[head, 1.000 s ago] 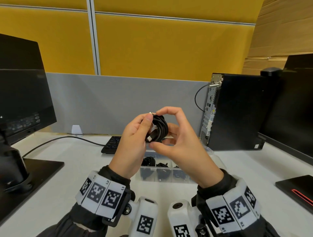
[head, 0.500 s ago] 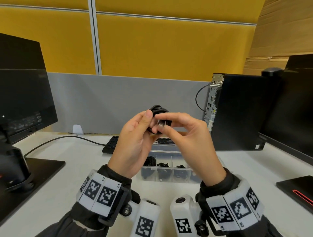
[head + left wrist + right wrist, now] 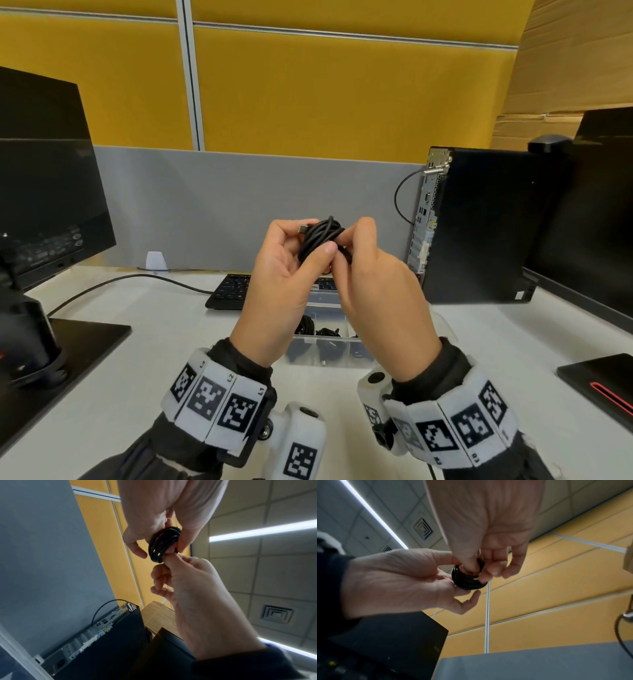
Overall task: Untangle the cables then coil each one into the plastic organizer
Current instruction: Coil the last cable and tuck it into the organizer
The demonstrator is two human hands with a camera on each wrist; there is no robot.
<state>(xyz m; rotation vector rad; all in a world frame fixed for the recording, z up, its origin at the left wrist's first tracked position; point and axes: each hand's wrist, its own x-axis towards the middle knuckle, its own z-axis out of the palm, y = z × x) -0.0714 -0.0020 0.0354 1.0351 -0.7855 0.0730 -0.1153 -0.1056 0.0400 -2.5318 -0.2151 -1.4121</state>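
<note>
A black cable (image 3: 320,234) wound into a small coil is held up between both hands above the desk. My left hand (image 3: 305,240) grips its left side, thumb across the front, and a silver plug (image 3: 303,228) sticks out by the fingers. My right hand (image 3: 352,241) pinches the coil's right side. The left wrist view shows the coil (image 3: 163,545) with several loops, and it sits between both hands' fingers in the right wrist view (image 3: 467,580). Below the hands lies the clear plastic organizer (image 3: 310,344); coiled black cables (image 3: 305,325) fill some compartments, and the hands hide part of it.
A black keyboard (image 3: 227,291) lies behind the organizer. A PC tower (image 3: 479,226) stands at the right, with a monitor (image 3: 599,212) and a flat black device (image 3: 596,380) beyond. At the left are another monitor (image 3: 44,192), its base (image 3: 78,349) and a desk cable (image 3: 137,278).
The coil has been turned between the hands. My right hand went from pinching the plug end to pinching the coil's right side. The plug now points out at the left.
</note>
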